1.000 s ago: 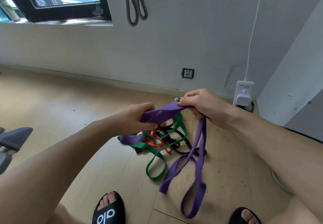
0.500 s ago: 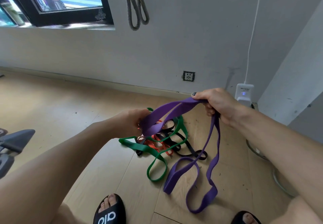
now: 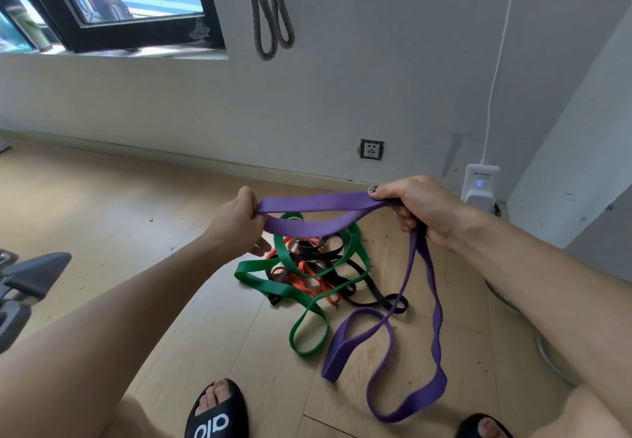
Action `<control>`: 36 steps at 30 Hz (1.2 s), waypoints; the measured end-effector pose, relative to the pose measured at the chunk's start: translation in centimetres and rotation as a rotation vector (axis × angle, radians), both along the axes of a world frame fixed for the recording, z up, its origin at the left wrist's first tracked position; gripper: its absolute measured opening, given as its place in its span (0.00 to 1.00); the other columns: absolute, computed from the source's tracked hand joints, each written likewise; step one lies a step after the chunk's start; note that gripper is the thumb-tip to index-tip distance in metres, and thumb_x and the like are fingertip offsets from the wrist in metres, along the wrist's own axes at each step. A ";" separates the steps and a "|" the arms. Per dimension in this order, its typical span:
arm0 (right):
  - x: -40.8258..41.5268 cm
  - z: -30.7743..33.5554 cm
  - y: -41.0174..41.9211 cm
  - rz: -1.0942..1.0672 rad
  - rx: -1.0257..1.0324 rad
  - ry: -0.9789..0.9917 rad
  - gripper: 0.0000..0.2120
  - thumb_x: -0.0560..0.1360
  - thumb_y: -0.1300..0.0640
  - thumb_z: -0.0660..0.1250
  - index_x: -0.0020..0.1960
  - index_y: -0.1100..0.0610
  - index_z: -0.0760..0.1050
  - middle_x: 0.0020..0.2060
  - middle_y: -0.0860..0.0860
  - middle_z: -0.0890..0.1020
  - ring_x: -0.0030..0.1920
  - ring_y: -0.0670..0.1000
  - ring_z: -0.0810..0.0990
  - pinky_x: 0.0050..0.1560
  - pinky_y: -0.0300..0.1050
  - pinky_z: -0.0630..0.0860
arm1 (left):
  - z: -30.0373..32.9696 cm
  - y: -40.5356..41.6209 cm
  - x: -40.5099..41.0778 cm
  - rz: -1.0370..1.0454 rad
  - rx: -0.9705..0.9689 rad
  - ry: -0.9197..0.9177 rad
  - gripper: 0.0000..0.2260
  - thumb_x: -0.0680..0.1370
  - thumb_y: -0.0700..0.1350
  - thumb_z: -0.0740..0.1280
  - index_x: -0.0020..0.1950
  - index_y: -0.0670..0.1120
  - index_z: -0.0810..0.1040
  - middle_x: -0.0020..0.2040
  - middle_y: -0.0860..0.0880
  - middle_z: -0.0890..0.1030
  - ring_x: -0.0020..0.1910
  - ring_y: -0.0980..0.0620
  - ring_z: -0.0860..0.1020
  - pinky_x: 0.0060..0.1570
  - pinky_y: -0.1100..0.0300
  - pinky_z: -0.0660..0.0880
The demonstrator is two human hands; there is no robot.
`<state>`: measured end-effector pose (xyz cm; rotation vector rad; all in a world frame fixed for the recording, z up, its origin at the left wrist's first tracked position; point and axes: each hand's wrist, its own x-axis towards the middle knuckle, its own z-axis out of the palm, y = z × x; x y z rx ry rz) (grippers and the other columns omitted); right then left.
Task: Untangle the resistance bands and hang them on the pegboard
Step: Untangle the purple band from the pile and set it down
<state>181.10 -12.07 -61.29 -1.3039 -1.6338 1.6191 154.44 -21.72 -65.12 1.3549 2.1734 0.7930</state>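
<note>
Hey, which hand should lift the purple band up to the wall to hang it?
Probably the right hand: it grips the purple band where the long loops hang down, nearer the wall. The left hand only holds the short end, so it could steady or let go.

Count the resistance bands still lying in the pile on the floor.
3: a green band, an orange band and a black band, all intertwined below the held purple band. More may be hidden.
</note>
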 end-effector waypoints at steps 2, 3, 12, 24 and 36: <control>-0.2 0.2 -0.3 0.023 -0.013 0.019 0.21 0.77 0.59 0.70 0.24 0.53 0.78 0.22 0.49 0.64 0.24 0.49 0.61 0.29 0.43 0.59 | -0.5 -0.1 -0.7 -0.121 -0.093 0.256 0.11 0.79 0.42 0.67 0.55 0.44 0.65 0.52 0.42 0.82 0.42 0.42 0.82 0.43 0.46 0.82; -0.3 0.2 -0.5 0.052 -0.020 0.027 0.22 0.77 0.59 0.69 0.24 0.52 0.79 0.23 0.49 0.64 0.24 0.49 0.60 0.29 0.43 0.59 | -0.7 -0.2 -0.9 -0.203 -0.156 0.321 0.18 0.77 0.44 0.70 0.60 0.46 0.64 0.56 0.44 0.82 0.47 0.42 0.81 0.49 0.46 0.81; -2.7 0.5 -3.4 0.450 0.125 -0.037 0.16 0.79 0.49 0.71 0.42 0.62 0.80 0.30 0.55 0.74 0.28 0.50 0.69 0.29 0.39 0.67 | 1.8 -0.7 5.8 -0.674 -0.001 -0.128 0.21 0.74 0.53 0.76 0.65 0.58 0.75 0.58 0.58 0.83 0.60 0.56 0.81 0.60 0.51 0.80; 0.6 -2.2 -0.5 0.560 0.468 -0.469 0.12 0.68 0.64 0.73 0.43 0.51 0.75 0.34 0.47 0.74 0.34 0.46 0.73 0.38 0.45 0.71 | 4.4 -0.8 3.9 -0.556 0.057 -0.194 0.05 0.80 0.44 0.71 0.52 0.43 0.80 0.44 0.41 0.82 0.43 0.49 0.85 0.48 0.54 0.82; 0.1 0.8 -1.9 0.340 0.588 -0.200 0.16 0.67 0.67 0.72 0.50 0.52 0.75 0.42 0.48 0.81 0.39 0.46 0.77 0.39 0.37 0.72 | 0.4 -1.3 0.4 -0.624 -0.688 0.367 0.11 0.74 0.54 0.75 0.50 0.52 0.78 0.49 0.53 0.82 0.48 0.51 0.79 0.50 0.57 0.78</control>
